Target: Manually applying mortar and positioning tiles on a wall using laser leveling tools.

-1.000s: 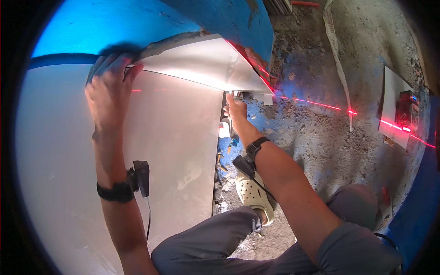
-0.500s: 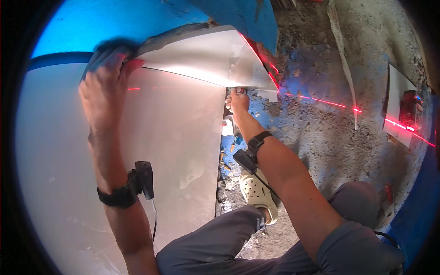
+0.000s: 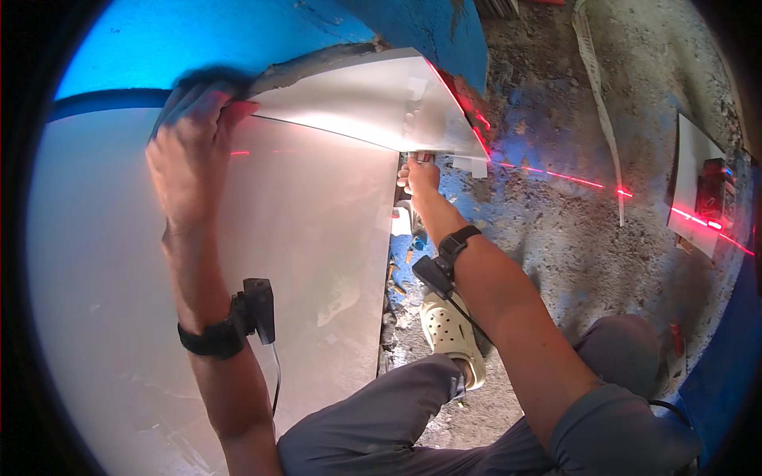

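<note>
The white tile [image 3: 357, 95] met the large pale panel's [image 3: 309, 238] upper edge along a thin dark seam; its face was smooth and glossy, bright near the seam, with a red laser line [image 3: 460, 108] along its right edge. The left hand [image 3: 190, 143] curled over the panel's upper edge, fingertips hidden; its grip could not be determined. Beside the panel's upper right corner, the right hand's [image 3: 421, 176] fingers curled at the tile's lower edge; what they pinched was unclear.
</note>
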Action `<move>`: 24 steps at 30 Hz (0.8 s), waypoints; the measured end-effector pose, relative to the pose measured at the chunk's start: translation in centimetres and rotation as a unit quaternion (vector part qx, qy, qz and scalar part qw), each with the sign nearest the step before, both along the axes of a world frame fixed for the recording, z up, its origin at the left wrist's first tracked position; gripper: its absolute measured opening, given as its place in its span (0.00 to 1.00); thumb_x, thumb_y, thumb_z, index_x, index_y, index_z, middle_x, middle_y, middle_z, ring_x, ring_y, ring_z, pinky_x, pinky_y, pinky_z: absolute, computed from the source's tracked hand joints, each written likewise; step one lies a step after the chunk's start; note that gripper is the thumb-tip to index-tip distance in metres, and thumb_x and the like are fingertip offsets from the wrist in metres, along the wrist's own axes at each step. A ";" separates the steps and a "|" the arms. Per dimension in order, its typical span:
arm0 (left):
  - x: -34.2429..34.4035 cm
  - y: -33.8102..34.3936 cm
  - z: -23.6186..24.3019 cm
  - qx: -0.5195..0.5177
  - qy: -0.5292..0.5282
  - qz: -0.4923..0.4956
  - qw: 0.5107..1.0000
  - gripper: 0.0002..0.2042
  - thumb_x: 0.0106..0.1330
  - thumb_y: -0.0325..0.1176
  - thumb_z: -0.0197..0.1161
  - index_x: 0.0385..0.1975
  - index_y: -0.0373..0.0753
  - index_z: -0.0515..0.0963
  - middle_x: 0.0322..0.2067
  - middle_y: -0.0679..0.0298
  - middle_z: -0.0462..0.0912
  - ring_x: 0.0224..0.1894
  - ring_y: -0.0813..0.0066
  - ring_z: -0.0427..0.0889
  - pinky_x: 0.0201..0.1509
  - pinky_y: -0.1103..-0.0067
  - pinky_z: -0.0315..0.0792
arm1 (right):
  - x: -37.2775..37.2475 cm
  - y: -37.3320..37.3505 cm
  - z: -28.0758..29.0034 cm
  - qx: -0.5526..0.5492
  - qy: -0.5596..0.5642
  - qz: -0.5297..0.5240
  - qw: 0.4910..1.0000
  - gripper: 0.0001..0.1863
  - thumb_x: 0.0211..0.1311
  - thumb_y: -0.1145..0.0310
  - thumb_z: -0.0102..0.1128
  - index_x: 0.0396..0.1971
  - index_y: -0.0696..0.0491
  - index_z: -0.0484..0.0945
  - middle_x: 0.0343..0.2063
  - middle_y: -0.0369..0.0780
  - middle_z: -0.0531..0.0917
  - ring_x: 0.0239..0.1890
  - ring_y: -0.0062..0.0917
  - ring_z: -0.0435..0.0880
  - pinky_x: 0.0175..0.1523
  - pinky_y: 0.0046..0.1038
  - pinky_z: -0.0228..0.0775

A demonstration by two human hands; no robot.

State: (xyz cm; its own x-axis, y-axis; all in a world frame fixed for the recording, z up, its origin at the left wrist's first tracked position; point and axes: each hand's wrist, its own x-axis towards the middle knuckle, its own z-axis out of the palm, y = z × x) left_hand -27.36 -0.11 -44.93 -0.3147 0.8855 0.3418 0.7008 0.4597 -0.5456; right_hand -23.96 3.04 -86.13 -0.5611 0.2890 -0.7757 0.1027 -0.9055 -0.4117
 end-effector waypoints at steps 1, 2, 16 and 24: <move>-0.1 0.0 0.0 -0.003 0.001 -0.011 1.000 0.08 0.56 0.36 0.68 0.29 0.39 0.80 0.32 0.61 0.83 0.36 0.59 0.80 0.36 0.70 0.75 | -0.1 0.1 -0.1 -0.003 0.001 0.000 1.000 0.17 0.67 0.59 0.57 0.22 0.56 0.75 0.15 0.38 0.80 0.11 0.22 0.77 0.11 0.20 0.56; 0.0 0.0 0.0 -0.003 0.001 -0.011 1.000 0.08 0.56 0.36 0.68 0.29 0.39 0.80 0.32 0.61 0.83 0.36 0.59 0.80 0.36 0.70 0.75 | -0.1 0.1 -0.1 -0.007 0.003 0.000 1.000 0.16 0.66 0.61 0.57 0.22 0.56 0.75 0.15 0.38 0.80 0.11 0.22 0.77 0.11 0.20 0.56; 0.2 -0.2 0.2 0.017 -0.032 -0.012 0.999 0.08 0.57 0.37 0.68 0.29 0.39 0.79 0.32 0.61 0.82 0.36 0.58 0.80 0.35 0.69 0.74 | -0.1 0.7 1.3 -0.052 0.011 -0.042 0.998 0.13 0.64 0.72 0.54 0.18 0.54 0.70 0.14 0.35 0.74 0.11 0.16 0.69 0.12 0.19 0.45; 1.1 -0.1 0.9 0.027 -0.037 0.014 0.999 0.07 0.57 0.33 0.68 0.32 0.39 0.80 0.35 0.58 0.82 0.37 0.54 0.80 0.37 0.67 0.74 | -1.0 0.3 0.3 -0.049 0.033 -0.046 0.997 0.20 0.67 0.66 0.57 0.16 0.44 0.60 0.13 0.28 0.66 0.11 0.13 0.65 0.12 0.19 0.43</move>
State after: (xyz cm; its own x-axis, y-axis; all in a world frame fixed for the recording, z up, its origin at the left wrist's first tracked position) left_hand -26.31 -0.22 -44.07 -0.3650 0.8571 0.3635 0.7250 0.5066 -0.4666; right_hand -24.97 3.31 -85.80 -0.5868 0.2657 -0.7649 -0.0065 -0.9462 -0.3236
